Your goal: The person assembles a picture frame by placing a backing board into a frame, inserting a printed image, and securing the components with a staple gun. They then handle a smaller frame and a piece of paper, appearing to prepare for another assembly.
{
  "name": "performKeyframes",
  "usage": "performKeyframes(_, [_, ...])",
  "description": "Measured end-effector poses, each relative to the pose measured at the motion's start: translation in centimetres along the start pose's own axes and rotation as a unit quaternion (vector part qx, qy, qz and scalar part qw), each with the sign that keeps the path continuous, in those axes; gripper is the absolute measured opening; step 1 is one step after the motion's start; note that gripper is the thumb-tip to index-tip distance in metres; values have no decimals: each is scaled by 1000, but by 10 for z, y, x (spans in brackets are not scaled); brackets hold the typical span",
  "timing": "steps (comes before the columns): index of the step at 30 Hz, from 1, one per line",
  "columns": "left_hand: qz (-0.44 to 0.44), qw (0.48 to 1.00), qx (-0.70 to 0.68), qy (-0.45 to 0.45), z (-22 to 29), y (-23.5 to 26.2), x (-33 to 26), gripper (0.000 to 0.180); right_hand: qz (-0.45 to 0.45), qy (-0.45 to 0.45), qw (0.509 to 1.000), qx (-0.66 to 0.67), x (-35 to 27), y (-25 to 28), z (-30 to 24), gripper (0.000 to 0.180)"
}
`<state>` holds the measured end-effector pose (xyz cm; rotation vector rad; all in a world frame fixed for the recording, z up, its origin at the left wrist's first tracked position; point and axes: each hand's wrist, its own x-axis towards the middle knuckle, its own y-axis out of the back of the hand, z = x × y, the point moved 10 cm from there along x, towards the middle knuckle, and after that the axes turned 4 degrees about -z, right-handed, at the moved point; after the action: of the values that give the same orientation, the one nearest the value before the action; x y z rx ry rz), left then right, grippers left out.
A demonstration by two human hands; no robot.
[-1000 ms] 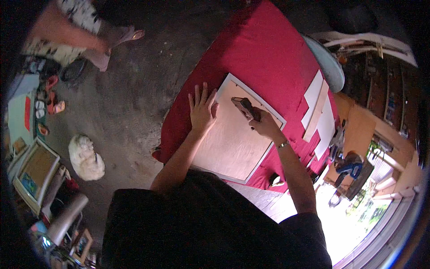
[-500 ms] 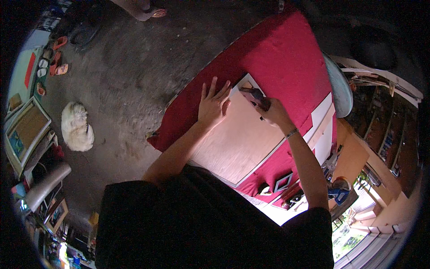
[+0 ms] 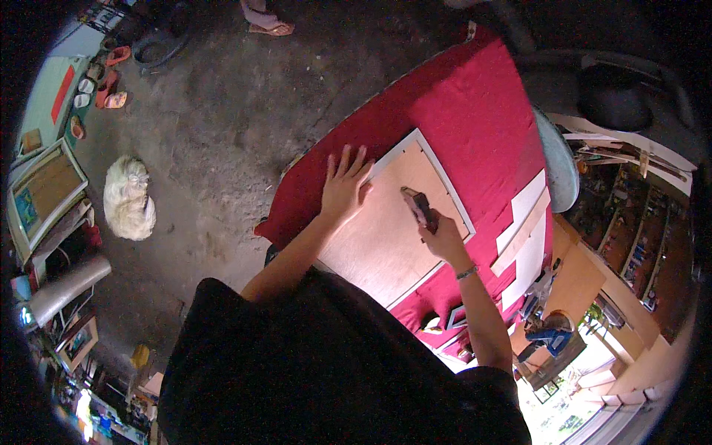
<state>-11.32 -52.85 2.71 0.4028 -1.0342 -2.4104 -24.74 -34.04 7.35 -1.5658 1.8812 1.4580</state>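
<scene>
A picture frame (image 3: 443, 175) with a white rim lies face down on a red cloth-covered table (image 3: 475, 96). Inside the rim sits a light brown backing board (image 3: 386, 222). Small dark tabs dot the frame's inner edge. My left hand (image 3: 344, 189) rests at the left edge of the frame, fingers spread, holding nothing. In my right hand (image 3: 445, 241) is a dark staple gun (image 3: 421, 208), gripped by its handle, over the right part of the board and apart from the far rim. A band circles my right wrist.
White and brown strips (image 3: 523, 222) lie right of the frame. Nearer are a small dark frame (image 3: 457, 317) and a blue-handled tool (image 3: 550, 340) on a stool. A white furry animal (image 3: 128, 199) curls on the floor at left. Another person's foot (image 3: 273, 30) shows at the top.
My right hand has drawn the staple gun back from the frame's far corner to over the board. The left hand stays at the left edge. The view has shifted slightly.
</scene>
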Motion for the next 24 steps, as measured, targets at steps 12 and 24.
performKeyframes(12, [-11, 999, 9, 34, -18, 16, -54, 49, -22, 55, 987, -150, 12, -45, -94, 27])
performKeyframes(24, [-7, 999, 26, 24, -18, 11, -53, 48, -26, -22, 989, -141, 9, -45, -86, 30])
